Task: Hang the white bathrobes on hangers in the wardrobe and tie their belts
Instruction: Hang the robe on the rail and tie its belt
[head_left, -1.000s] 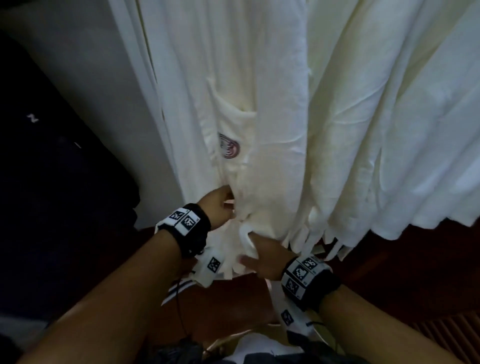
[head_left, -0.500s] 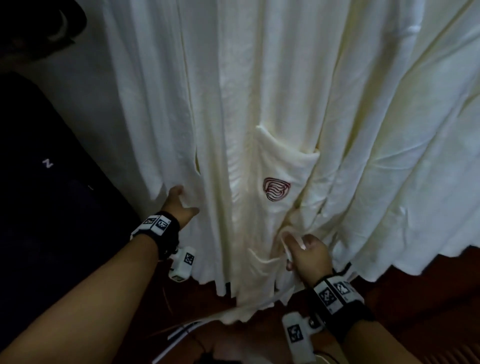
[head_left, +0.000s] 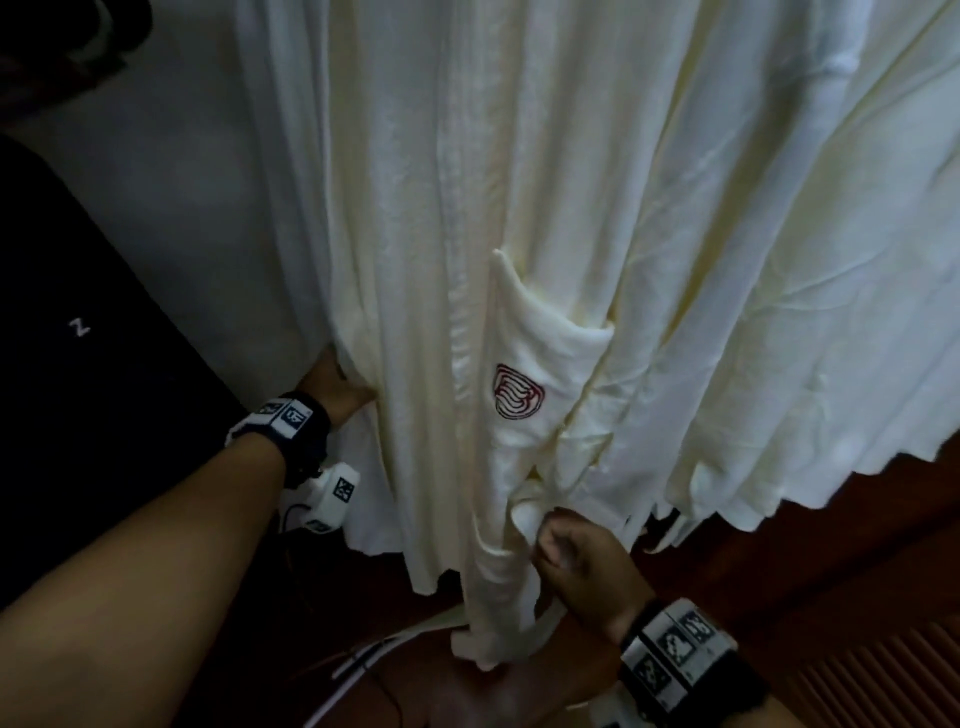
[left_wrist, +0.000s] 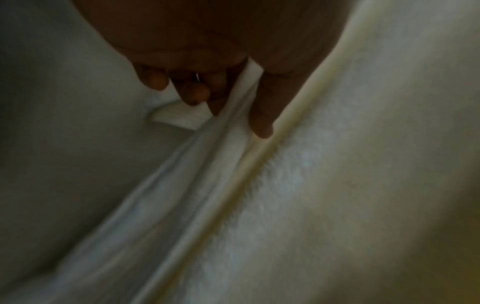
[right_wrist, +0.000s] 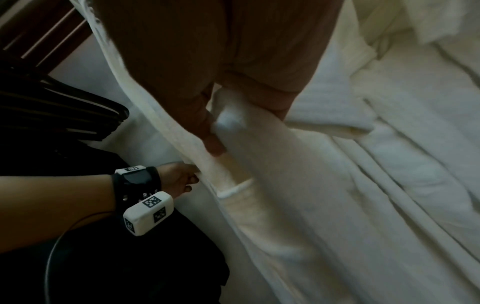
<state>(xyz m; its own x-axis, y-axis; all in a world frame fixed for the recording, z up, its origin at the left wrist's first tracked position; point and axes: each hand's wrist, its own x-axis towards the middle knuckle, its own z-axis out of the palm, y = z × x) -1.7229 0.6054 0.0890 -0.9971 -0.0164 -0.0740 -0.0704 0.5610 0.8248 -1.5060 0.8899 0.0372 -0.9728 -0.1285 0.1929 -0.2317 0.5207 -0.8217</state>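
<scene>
Dark garment (head_left: 78, 332) at left; white wall (head_left: 171, 171); reddish-brown wood floor (head_left: 831, 571)

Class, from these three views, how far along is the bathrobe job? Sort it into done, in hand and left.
Done: the bathrobe with the red logo hangs full length, with more white robes beside it; hangers are out of view. In hand: the right hand grips a belt strip, and the left hand pinches a fold of cloth at the robe's left edge. Left: no knot shows, so tying remains.

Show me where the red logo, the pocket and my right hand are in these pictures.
red logo (head_left: 518, 391), head view, middle of the stitched emblem.
pocket (head_left: 550, 332), head view, cloth just under its opening.
right hand (head_left: 587, 564), head view, back of the hand, its grip on the belt (head_left: 524, 525).
</scene>
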